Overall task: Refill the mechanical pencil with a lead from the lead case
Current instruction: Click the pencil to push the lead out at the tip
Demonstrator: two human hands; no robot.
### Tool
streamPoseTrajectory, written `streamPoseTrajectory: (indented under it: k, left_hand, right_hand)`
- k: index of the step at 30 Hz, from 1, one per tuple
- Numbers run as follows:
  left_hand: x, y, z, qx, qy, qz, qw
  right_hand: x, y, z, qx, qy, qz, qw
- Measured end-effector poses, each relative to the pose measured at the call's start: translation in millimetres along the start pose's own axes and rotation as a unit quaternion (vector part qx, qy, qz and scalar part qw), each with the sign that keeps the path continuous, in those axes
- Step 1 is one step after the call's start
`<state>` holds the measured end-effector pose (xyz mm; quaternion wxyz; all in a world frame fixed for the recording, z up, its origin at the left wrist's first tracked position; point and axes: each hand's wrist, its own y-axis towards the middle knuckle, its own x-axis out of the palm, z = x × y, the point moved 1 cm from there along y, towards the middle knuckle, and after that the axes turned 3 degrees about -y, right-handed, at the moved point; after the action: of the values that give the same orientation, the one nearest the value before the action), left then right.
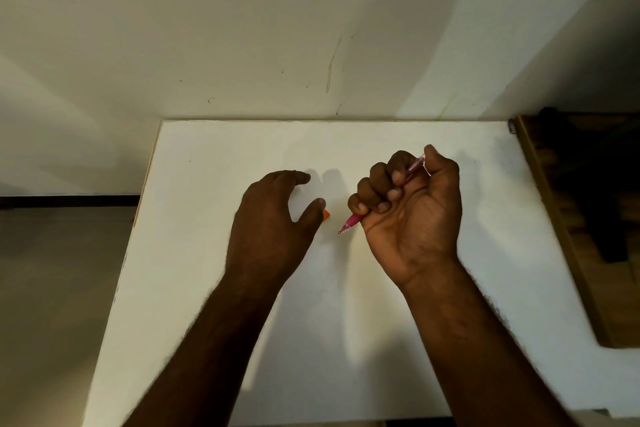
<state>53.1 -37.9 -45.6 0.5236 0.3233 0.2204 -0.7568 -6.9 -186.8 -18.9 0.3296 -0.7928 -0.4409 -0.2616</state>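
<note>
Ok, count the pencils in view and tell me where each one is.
1: a pink pencil gripped in the right hand, tip pointing down-left over the white table. The left hand may hide others.

White counter point(207, 156), surface plain, back edge against a pale wall point(242, 28). Wall shows thin dark scratches and one longer brownish streak point(330, 66) above the counter's back edge. Left of counter: grey floor point(52, 288), dark strip along the wall's foot. Right of counter: brown wooden board point(554, 204), dark beyond it, detail unclear.
</note>
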Motion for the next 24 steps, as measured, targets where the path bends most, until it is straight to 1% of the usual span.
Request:
streamPoseTrajectory:
  k: [5,12,18,24]
  left_hand:
    - [0.4,-0.2,-0.1,-0.001,0.002,-0.001,1.000]
    - [1.2,0.1,-0.3,-0.003,0.001,-0.002,1.000]
    - [1.5,0.0,-0.5,-0.002,0.002,-0.006,1.000]
    - [0.5,0.1,0.2,0.001,-0.002,-0.006,1.000]
  right_hand:
    - [-0.7,-0.9,-0.2,0.002,0.003,0.008,1.000]
    - [-0.2,-0.8,-0.3,0.002,0.004,-0.002,1.000]
    - [0.4,-1.8,1.3,0.018,0.014,-0.001,1.000]
    - [0.4,-0.8,0.3,0.009,0.012,-0.003,1.000]
